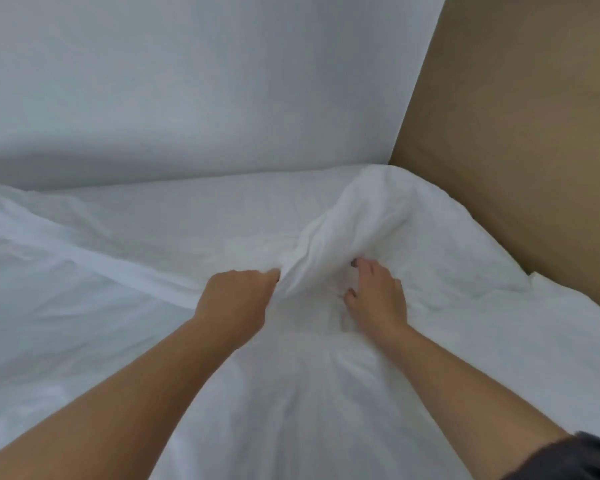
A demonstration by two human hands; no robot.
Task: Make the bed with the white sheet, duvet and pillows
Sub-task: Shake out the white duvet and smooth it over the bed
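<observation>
The person's left grip (236,299) is closed tight on a bunch of white cloth (354,220). The fingers are curled round the fold and pinch it just by the knuckles. The right grip (378,299) lies on the same cloth, just beside the left one. Its fingers are spread and a little bent. They press down on the cloth and hold nothing. Both arms are bare and reach out from the bottom of the view. A bit of dark sleeve (575,459) shows at the lower right corner.

The white cloth rises up in a soft hump from the two grips and runs to the far corner of the bed (187,209). More of it lies crumpled on the left and under the arms. It is hard to tell if this cloth is the sheet or the duvet. The bed stands against a white wall (187,81). A brown board (516,133) stands along the right side, touching the bed
</observation>
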